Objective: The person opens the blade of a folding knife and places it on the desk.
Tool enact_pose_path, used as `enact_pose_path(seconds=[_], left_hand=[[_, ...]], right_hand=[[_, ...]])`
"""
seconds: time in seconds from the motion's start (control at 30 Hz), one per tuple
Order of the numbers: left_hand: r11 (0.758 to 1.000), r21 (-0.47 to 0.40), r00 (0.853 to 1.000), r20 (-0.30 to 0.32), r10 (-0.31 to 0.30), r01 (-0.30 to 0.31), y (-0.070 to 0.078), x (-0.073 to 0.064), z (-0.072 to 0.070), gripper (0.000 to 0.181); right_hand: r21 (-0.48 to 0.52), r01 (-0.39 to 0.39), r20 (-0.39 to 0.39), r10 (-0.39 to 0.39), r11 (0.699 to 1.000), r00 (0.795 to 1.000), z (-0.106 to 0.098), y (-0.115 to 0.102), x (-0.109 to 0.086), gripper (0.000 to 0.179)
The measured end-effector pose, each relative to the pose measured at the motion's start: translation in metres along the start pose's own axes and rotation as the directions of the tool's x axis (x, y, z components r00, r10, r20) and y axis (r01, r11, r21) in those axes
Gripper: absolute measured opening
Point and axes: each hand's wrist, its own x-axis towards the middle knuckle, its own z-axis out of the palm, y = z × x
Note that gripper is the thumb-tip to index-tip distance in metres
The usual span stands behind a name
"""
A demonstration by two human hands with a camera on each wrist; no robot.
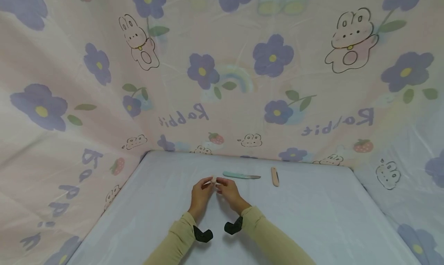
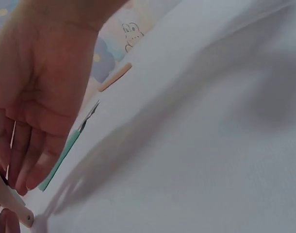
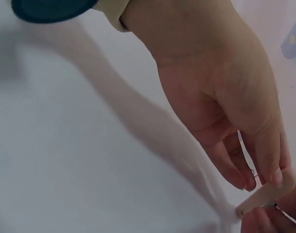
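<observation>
In front of the person, a cream folding knife is held between both hands, off the table. The left hand pinches it from the left with thumb and fingers, and the right hand grips it from the right with its fingertips. In the right wrist view the cream handle has a rivet near one end and lies between fingertips that partly cover it. Whether its blade is out I cannot tell. Beyond the right hand lies a mint-handled knife, its blade open and pointing right.
A peach folding knife lies folded on the table, right of the mint one. White cloth covers the table. Fabric walls printed with flowers and rabbits rise at the back and both sides. Each wrist wears a black mount.
</observation>
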Motion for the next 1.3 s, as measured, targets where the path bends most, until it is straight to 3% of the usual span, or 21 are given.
enact_pose_path(seconds=[0.23, 0.43, 0.6, 0.77, 1.1, 1.3], left_hand=[[0.988, 0.084, 0.989, -0.058, 0.138, -0.133, 0.005, -0.001, 0.000, 0.024], [0.982, 0.100, 0.983, -0.079, 0.166, -0.158, 0.007, 0.000, 0.002, 0.024], [0.992, 0.051, 0.993, -0.020, 0.117, -0.115, 0.010, -0.002, 0.005, 0.026], [0.994, -0.089, 0.994, 0.091, 0.068, -0.060, 0.020, -0.007, 0.011, 0.031], [0.977, -0.207, 0.970, 0.243, -0.005, 0.057, 0.029, -0.018, 0.025, 0.033], [0.954, -0.259, 0.952, 0.297, -0.068, 0.149, 0.035, -0.027, 0.031, 0.036]], right_hand=[[-0.083, 0.071, -0.008, -0.072, 0.994, 0.997, -0.004, -0.005, -0.006, 0.029], [-0.129, 0.058, 0.005, -0.058, 0.990, 0.998, -0.013, -0.005, -0.009, 0.025], [-0.062, 0.119, 0.025, -0.118, 0.991, 0.993, -0.021, -0.012, -0.018, 0.026], [0.005, 0.151, 0.066, -0.151, 0.988, 0.986, -0.032, -0.023, -0.038, 0.027], [0.070, 0.104, 0.009, -0.105, 0.992, 0.994, -0.052, -0.004, -0.046, 0.035], [0.074, 0.020, 0.056, -0.025, 0.997, 0.998, -0.065, -0.008, -0.056, 0.040]])
